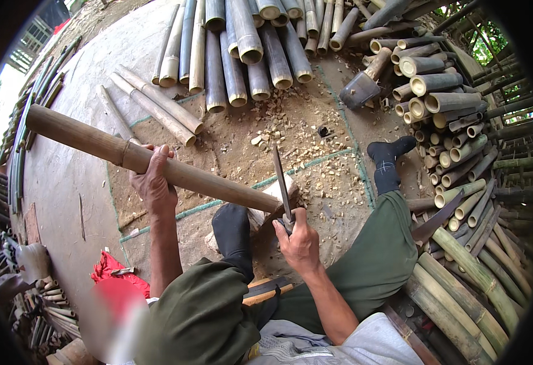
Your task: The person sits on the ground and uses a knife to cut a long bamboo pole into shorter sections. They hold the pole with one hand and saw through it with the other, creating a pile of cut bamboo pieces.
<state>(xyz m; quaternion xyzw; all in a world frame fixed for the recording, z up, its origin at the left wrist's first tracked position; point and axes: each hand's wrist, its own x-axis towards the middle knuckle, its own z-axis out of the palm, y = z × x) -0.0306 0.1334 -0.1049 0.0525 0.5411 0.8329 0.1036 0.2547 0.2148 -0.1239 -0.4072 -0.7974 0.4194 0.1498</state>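
Note:
My left hand (155,181) is wrapped round a thick brown bamboo pole (205,185), left of its middle. The pole slants from the upper left down to a pale wooden block (259,214) on the ground, and its right end lies over the block. In my right hand (299,242) is the dark handle of a knife (280,177). Its long narrow blade points away from me, close to the pole's right end. Whether blade and pole touch, I cannot tell. My left foot, in a dark sock (232,234), is beside the block.
Cut bamboo poles (251,55) lie in a pile at the far side. More bamboo (443,115) is stacked along the right, where a wide blade (437,220) rests near my knee. Wood chips (315,182) litter a green-edged mat (364,173). A red cloth (120,272) lies at left.

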